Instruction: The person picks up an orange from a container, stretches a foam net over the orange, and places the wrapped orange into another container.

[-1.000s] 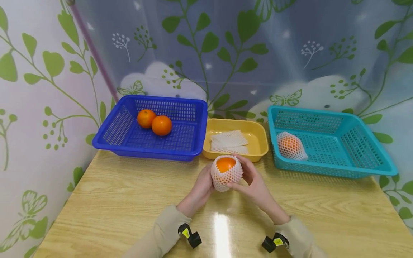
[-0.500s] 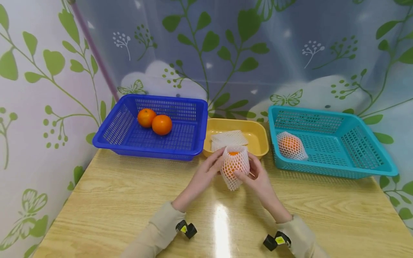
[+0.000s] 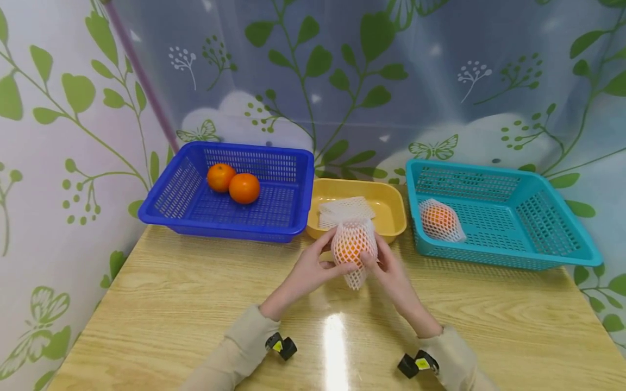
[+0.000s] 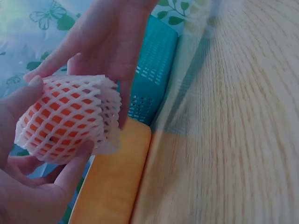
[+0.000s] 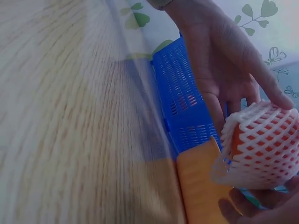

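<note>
In the head view an orange [image 3: 349,251] sits inside a white foam net sleeve [image 3: 355,231], held up between both hands just in front of the yellow tray. My left hand [image 3: 308,269] grips it from the left, thumb across the near side. From the right, my right hand [image 3: 395,277] grips the same netted orange, its thumb pressing on the front. The left wrist view shows the foam mesh [image 4: 70,116] stretched all round the fruit, fingers of both hands on it. Its open end extends past the fruit in the right wrist view [image 5: 224,168].
A blue basket [image 3: 227,231] with two bare oranges [image 3: 244,188] stands at the left. The yellow tray [image 3: 391,209] in the middle holds flat foam nets [image 3: 346,209]. At the right, a teal basket [image 3: 508,255] contains one netted orange [image 3: 440,220]. All stand on a wooden table [image 3: 195,293].
The hands have moved slightly up and right with the orange. The foam net, earlier showing bare fruit at its opening, now covers the orange over its top. My left thumb has come round the front.
</note>
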The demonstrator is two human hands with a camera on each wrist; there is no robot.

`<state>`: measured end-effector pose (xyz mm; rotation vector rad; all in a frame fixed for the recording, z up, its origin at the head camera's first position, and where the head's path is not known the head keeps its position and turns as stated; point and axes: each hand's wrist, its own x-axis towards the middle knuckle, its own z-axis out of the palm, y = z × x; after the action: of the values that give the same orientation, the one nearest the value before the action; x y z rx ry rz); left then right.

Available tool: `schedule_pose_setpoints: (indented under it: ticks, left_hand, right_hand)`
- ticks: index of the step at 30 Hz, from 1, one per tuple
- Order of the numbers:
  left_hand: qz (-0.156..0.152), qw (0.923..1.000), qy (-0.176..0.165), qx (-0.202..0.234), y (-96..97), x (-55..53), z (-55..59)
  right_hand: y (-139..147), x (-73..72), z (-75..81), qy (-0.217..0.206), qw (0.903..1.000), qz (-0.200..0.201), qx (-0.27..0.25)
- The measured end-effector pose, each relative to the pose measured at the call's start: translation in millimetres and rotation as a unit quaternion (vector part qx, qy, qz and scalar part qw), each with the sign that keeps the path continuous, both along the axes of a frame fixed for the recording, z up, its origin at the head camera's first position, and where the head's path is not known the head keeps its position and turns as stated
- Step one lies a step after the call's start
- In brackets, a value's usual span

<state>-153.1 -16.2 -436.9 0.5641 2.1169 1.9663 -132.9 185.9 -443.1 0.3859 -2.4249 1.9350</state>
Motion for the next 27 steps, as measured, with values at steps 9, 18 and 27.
schedule_pose_setpoints:
  ticks: [9,18,27]
  left_hand:
    - [-0.005,1.0000,0.004,0.004,-2.9,-0.8,0.8]
    - [-0.057,0.9983,-0.005,0.009,-4.1,-2.5,0.1]
    - [-0.018,0.9983,0.049,-0.026,-10.0,-3.2,10.0]
  right_hand:
    - [4.1,-1.3,0.7,-0.019,0.9967,0.072,-0.033]
    - [4.8,0.6,3.2,-0.014,0.9976,0.046,-0.049]
    - [28.4,-5.4,30.8,0.037,0.9967,-0.064,-0.035]
